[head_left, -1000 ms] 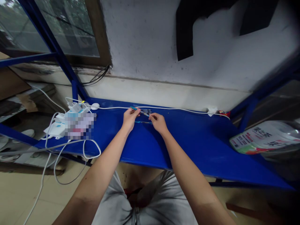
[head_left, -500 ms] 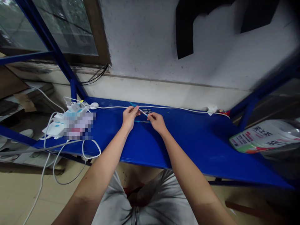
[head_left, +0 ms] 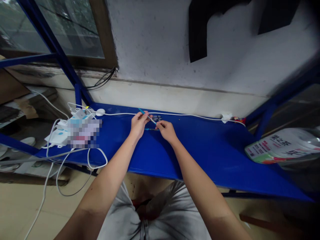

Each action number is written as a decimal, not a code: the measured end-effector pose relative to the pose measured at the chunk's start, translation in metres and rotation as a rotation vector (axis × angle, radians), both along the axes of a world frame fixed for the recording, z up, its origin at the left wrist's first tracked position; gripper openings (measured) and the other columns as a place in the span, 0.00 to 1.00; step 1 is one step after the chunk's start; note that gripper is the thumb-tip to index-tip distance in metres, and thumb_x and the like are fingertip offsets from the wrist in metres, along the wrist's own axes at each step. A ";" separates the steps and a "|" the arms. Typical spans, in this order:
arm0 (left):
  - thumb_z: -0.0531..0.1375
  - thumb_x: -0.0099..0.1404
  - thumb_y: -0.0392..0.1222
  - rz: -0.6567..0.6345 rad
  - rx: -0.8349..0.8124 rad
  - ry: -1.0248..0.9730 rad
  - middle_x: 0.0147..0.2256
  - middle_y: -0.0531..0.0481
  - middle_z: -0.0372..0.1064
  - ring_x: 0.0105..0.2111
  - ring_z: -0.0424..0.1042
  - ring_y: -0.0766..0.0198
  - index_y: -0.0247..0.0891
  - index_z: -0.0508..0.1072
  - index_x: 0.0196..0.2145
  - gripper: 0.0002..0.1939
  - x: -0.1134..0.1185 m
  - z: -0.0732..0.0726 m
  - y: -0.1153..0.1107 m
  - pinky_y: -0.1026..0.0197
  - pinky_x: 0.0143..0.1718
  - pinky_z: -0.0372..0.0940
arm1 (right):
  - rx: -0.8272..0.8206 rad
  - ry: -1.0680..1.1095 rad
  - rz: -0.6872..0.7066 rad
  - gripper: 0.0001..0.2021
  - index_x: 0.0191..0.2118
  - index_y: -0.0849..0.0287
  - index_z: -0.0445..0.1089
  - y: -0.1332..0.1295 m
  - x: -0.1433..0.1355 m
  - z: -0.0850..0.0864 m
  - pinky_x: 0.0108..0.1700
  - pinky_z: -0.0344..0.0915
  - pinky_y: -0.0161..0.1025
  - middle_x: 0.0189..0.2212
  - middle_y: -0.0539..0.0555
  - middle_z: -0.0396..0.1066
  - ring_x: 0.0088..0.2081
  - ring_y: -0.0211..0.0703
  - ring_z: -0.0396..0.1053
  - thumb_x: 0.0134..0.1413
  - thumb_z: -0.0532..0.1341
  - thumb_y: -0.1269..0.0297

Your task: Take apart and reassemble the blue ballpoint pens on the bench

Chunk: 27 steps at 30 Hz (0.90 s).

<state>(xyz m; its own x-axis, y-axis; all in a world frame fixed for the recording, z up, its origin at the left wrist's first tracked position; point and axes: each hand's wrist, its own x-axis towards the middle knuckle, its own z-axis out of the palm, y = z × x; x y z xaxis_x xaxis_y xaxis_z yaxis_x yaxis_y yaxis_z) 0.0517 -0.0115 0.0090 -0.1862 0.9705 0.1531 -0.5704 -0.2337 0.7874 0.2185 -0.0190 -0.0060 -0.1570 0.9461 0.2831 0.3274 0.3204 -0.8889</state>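
Observation:
A slim pen (head_left: 152,120) with a teal end slants between my two hands, above the blue shelf top (head_left: 160,153). My left hand (head_left: 139,123) is closed around its upper, teal part. At its lower right end, the fingertips of my right hand (head_left: 167,130) pinch it. Behind my hands several dark, slender pen-like pieces (head_left: 157,117) lie side by side on the blue surface. Another teal pen-like piece (head_left: 149,129) lies nearer to me, partly hidden by my fingers.
White power strips and chargers (head_left: 60,133) with looping cables sit at the left. A white cable (head_left: 195,115) runs along the back edge. On the right a large labelled bottle (head_left: 282,145) lies tilted, and a small red packet (head_left: 240,120) is at the back.
My right hand has shifted very slightly left toward my left hand, both still on the pen. The pieces on the shelf have stayed put.

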 end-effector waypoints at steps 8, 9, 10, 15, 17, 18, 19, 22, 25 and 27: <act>0.75 0.58 0.38 -0.049 0.024 -0.053 0.37 0.44 0.79 0.43 0.82 0.52 0.37 0.76 0.38 0.14 -0.003 0.001 0.000 0.44 0.56 0.72 | 0.017 -0.056 0.030 0.13 0.26 0.56 0.73 -0.001 -0.003 0.003 0.34 0.59 0.38 0.24 0.50 0.75 0.27 0.41 0.66 0.62 0.57 0.64; 0.76 0.58 0.40 -0.059 0.037 -0.055 0.38 0.44 0.79 0.43 0.82 0.52 0.37 0.75 0.37 0.14 -0.003 0.001 -0.001 0.44 0.56 0.73 | 0.016 -0.050 0.029 0.13 0.27 0.56 0.73 -0.001 -0.004 0.003 0.34 0.59 0.38 0.25 0.50 0.75 0.27 0.41 0.66 0.62 0.57 0.64; 0.76 0.58 0.40 -0.062 0.045 -0.051 0.38 0.44 0.79 0.43 0.82 0.53 0.37 0.75 0.36 0.14 -0.003 0.001 -0.003 0.44 0.56 0.73 | 0.013 -0.038 0.030 0.13 0.27 0.56 0.74 -0.001 -0.005 0.004 0.34 0.59 0.38 0.25 0.51 0.76 0.27 0.42 0.67 0.62 0.58 0.64; 0.75 0.59 0.39 0.007 -0.010 -0.027 0.32 0.50 0.74 0.40 0.82 0.56 0.37 0.76 0.37 0.12 -0.007 -0.001 -0.004 0.44 0.56 0.73 | 0.020 -0.024 0.063 0.10 0.29 0.56 0.74 0.000 -0.011 0.005 0.37 0.62 0.39 0.27 0.52 0.78 0.29 0.43 0.70 0.60 0.59 0.64; 0.75 0.59 0.37 -0.006 -0.035 -0.040 0.31 0.49 0.75 0.44 0.82 0.52 0.37 0.76 0.41 0.15 -0.010 0.000 -0.004 0.42 0.57 0.72 | 0.024 -0.051 0.082 0.11 0.28 0.56 0.74 -0.001 -0.013 0.006 0.36 0.61 0.39 0.26 0.51 0.77 0.28 0.42 0.69 0.61 0.59 0.65; 0.75 0.59 0.37 -0.021 -0.038 -0.052 0.32 0.48 0.75 0.46 0.82 0.49 0.37 0.75 0.42 0.16 -0.012 0.000 -0.005 0.40 0.58 0.71 | 0.025 -0.063 0.092 0.12 0.27 0.56 0.74 -0.001 -0.014 0.006 0.35 0.60 0.39 0.26 0.51 0.77 0.28 0.42 0.68 0.61 0.58 0.65; 0.76 0.59 0.37 -0.037 -0.034 -0.062 0.33 0.47 0.76 0.49 0.81 0.47 0.37 0.74 0.41 0.17 -0.013 0.000 -0.005 0.39 0.59 0.71 | 0.026 -0.073 0.100 0.12 0.27 0.56 0.73 -0.002 -0.015 0.006 0.35 0.60 0.39 0.25 0.50 0.76 0.27 0.41 0.68 0.61 0.58 0.65; 0.76 0.59 0.40 -0.072 -0.011 -0.077 0.39 0.42 0.79 0.54 0.79 0.45 0.38 0.70 0.35 0.17 -0.016 0.000 -0.007 0.38 0.60 0.70 | 0.018 -0.063 0.099 0.12 0.26 0.56 0.72 -0.002 -0.017 0.006 0.35 0.60 0.39 0.25 0.50 0.76 0.28 0.41 0.68 0.61 0.57 0.66; 0.75 0.61 0.42 -0.104 0.007 -0.063 0.44 0.40 0.80 0.56 0.78 0.44 0.38 0.71 0.34 0.16 -0.018 0.000 -0.008 0.39 0.60 0.71 | 0.006 -0.025 0.100 0.11 0.27 0.56 0.72 -0.001 -0.017 0.006 0.36 0.62 0.39 0.26 0.51 0.77 0.28 0.42 0.69 0.60 0.58 0.65; 0.74 0.62 0.42 -0.124 0.006 -0.050 0.43 0.41 0.79 0.55 0.78 0.45 0.38 0.75 0.37 0.13 -0.018 0.000 -0.008 0.39 0.60 0.71 | 0.001 -0.002 0.118 0.11 0.27 0.56 0.72 0.000 -0.016 0.005 0.36 0.63 0.39 0.27 0.51 0.77 0.28 0.42 0.69 0.60 0.58 0.64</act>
<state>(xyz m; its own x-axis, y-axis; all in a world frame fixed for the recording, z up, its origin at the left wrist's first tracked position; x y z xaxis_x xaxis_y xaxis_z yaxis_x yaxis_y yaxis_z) 0.0333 -0.0193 0.0088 -0.0721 0.9857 0.1524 -0.6339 -0.1632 0.7560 0.2024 -0.0194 -0.0011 -0.2679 0.9207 0.2836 0.2893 0.3577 -0.8879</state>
